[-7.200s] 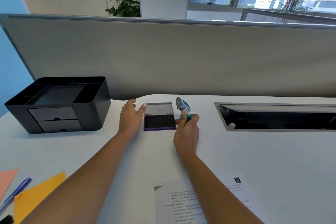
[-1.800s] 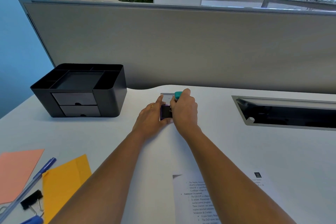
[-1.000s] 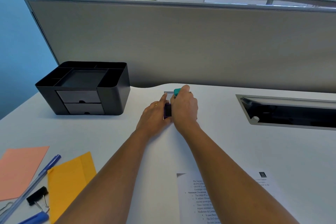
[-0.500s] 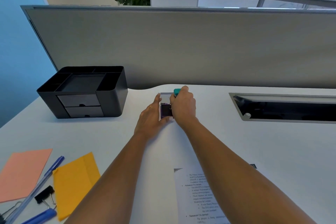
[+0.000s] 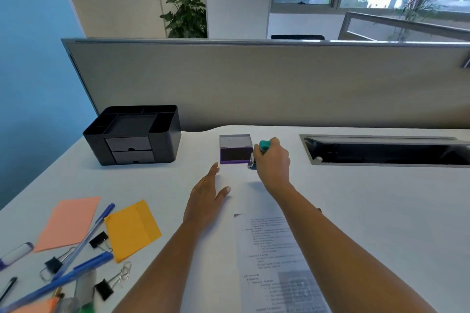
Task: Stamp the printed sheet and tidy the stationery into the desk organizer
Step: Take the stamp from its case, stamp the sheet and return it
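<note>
R hand (image 5: 273, 162): fingers curled tight round the stamp (image 5: 264, 146); teal top sticks out above the knuckles; lower end is just beside the right edge of the ink pad (image 5: 235, 154) (touching it or not, cannot tell)
L hand (image 5: 207, 193): flat, palm down, fingers straight & a little spread; holds nothing; low at the desk (image 5: 368, 211) surface, in front of the pad & apart from it
ink pad: purple, lid open & standing back; middle of desk, near the rear edge
printed sheet (image 5: 272, 256): at front edge, middle; partly under the right forearm; well apart from the stamp
organizer (image 5: 142, 134): black, 2 drawers in front, open compartments on top; rear-left part of desk
front-left corner: pink paper (image 5: 68, 223), orange paper (image 5: 132, 231), blue pens (image 5: 86, 241), binder clips (image 5: 98, 240), paper clips (image 5: 122, 274); all loose on the desk
rear-right: long cable slot (image 5: 386, 152) sunk in the desktop
</note>
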A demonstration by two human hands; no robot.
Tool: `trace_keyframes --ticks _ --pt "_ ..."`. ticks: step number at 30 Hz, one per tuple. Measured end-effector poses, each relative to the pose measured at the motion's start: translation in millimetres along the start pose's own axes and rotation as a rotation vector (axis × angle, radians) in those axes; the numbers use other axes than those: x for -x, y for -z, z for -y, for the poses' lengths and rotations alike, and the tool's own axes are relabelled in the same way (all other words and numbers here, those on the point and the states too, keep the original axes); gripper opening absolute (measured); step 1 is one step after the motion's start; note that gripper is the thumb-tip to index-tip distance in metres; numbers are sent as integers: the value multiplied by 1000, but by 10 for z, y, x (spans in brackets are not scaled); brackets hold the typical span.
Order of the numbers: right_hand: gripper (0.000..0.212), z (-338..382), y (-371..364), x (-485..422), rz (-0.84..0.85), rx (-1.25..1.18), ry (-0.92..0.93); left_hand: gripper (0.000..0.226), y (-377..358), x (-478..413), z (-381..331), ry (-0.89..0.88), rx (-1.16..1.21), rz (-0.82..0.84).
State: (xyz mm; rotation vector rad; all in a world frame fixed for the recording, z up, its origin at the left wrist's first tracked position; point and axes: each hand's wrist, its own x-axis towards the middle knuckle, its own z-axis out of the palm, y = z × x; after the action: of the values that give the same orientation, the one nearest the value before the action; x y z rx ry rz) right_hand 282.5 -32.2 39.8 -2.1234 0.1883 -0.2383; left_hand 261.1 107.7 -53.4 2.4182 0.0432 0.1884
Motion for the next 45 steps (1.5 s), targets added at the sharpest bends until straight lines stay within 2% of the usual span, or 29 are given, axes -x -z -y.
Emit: trace_keyframes --ticks 7,16,21,25,30,34,38,42,45 --pt "31 -211 374 711 -28 51 2 63 91 705 -35 -33 -40 32" --pt "25 -378 864 1619 -5 183 143 66 207 1556 -81 -42 -106 63" --pt "24 -515 1118 2056 6 144 171 68 263 1997 -150 -103 -176 95" --pt "25 -636 1267 2321 -4 95 158 85 271 2272 -145 -145 -298 122" --pt "26 -815 1434 2541 -35 41 90 56 245 2468 -162 -89 -236 113" --pt "22 -933 1562 2679 -87 -4 51 45 188 2555 -280 -70 -167 117" --pt "24 -996 1694 2771 -111 8 71 46 85 2652 -452 -183 -118 136" --pt "25 -1051 1831 2808 -143 1 59 77 47 2625 -590 -237 -189 172" --pt "25 -1086 1914 2797 -173 -2 39 74 -25 2623 -603 -225 -252 199"
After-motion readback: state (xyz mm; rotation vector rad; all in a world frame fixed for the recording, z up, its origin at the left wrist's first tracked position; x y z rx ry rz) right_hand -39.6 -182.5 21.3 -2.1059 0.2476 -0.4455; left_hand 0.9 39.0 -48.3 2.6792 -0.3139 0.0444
